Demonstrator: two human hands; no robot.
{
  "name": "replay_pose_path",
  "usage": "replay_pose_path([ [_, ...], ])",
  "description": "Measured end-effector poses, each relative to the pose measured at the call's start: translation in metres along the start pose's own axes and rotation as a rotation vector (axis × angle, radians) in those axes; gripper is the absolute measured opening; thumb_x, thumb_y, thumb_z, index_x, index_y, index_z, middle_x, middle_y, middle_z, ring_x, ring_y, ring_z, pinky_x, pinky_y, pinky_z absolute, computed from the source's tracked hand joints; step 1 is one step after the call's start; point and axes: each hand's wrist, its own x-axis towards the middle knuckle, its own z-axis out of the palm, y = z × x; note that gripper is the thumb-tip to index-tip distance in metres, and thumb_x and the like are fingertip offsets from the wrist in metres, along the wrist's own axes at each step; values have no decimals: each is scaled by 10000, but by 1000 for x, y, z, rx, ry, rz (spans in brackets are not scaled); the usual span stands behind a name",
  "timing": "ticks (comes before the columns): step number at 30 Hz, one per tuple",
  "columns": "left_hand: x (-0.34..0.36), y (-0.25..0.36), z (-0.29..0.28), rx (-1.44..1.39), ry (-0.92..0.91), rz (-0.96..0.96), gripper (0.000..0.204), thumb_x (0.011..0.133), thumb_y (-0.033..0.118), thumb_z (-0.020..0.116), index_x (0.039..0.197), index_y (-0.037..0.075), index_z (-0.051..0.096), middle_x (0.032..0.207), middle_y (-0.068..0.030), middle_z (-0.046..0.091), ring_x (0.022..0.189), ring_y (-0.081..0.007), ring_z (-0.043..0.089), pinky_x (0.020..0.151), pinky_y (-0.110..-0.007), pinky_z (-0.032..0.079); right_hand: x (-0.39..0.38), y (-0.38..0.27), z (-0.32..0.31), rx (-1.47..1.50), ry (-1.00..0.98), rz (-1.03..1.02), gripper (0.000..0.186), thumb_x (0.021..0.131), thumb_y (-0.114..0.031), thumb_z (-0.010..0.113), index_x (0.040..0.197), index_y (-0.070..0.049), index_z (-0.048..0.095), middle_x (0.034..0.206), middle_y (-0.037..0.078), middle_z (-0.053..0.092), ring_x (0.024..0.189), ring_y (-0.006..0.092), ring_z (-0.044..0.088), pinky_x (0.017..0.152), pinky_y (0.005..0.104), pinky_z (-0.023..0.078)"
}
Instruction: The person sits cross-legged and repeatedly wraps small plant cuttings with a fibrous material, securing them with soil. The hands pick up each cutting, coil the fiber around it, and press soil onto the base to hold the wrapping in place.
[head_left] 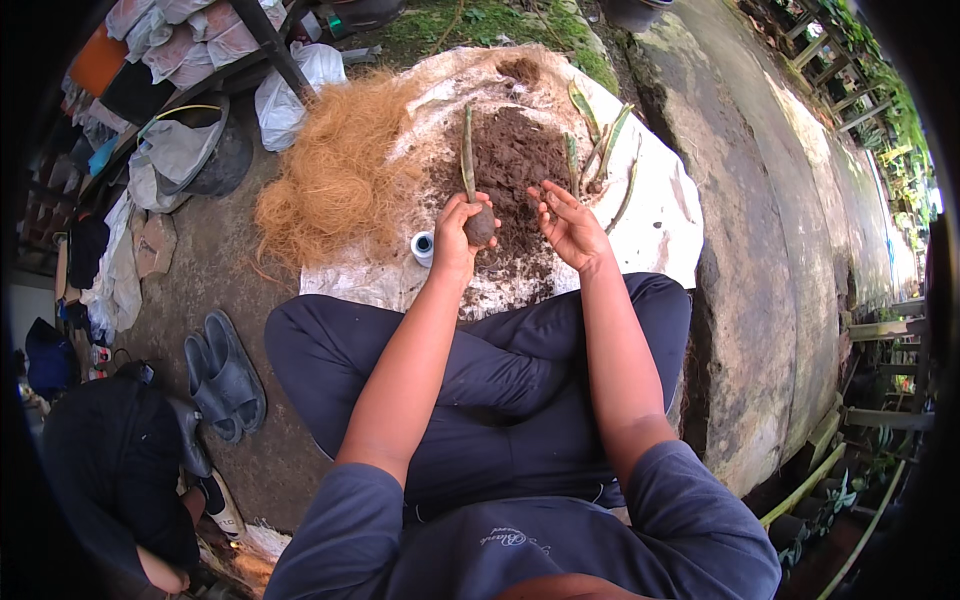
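My left hand (456, 222) grips a round ball of dark soil (479, 226) with an upright green leaf cutting (468, 150) standing out of it. To its right my right hand (568, 222) is raised palm up over the soil heap (515, 165), fingers apart and curved, nothing visible in them. A white spool (422, 249) lies just left of my left hand. More striped leaf cuttings (616, 140) lie on the right part of the white sack sheet (660, 235). A loose pile of tan fibre (330, 170) covers the sheet's left side.
A person in black (115, 470) is close at lower left, beside grey slides (225, 375). A white bag (290, 90) and cluttered bags (180, 40) are at upper left. A paved path (770, 260) runs along the right, bordered by wooden rails (890, 330) and plants.
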Motion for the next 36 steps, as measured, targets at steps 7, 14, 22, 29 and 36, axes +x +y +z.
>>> replay_pose_path([
  [7, 1, -1, 0, -9, -11, 10, 252, 955, 188, 550, 1170, 70, 607, 1086, -82, 641, 870, -237, 703, 601, -364, 549, -7, 4, 17, -229, 145, -50, 378, 1037, 29, 544, 1398, 100, 455, 1264, 191, 599, 1168, 290, 659, 1076, 355, 564],
  [14, 1, -1, 0, -13, -35, 5, 252, 953, 187, 549, 1176, 83, 600, 1088, -78, 635, 872, -238, 698, 612, -370, 545, -24, -3, 41, -310, 45, -147, 468, 966, 166, 517, 1422, 87, 440, 1213, 153, 577, 1224, 335, 638, 1158, 403, 504],
  [22, 1, 0, 1, -47, -49, -6, 247, 949, 186, 549, 1172, 92, 597, 1087, -78, 630, 890, -233, 685, 672, -384, 557, -23, -1, 32, -601, 89, -196, 332, 993, 30, 624, 1324, 21, 609, 1063, 59, 647, 1085, 161, 659, 998, 320, 544],
  [29, 4, -3, 1, -53, -3, 18, 265, 946, 107, 581, 1204, 49, 597, 1139, -102, 659, 947, -232, 689, 796, -378, 590, -27, 0, 41, -444, 177, -204, 291, 984, -60, 704, 1261, 19, 666, 1059, 70, 686, 949, 129, 671, 859, 275, 559],
  [36, -3, 3, 17, -6, -88, 36, 347, 1051, 227, 592, 1319, 8, 575, 1195, -112, 665, 1023, -222, 690, 887, -377, 579, -29, 0, 49, -589, 177, -197, 233, 979, -49, 699, 1184, 59, 677, 936, 95, 740, 870, 154, 719, 802, 262, 602],
])
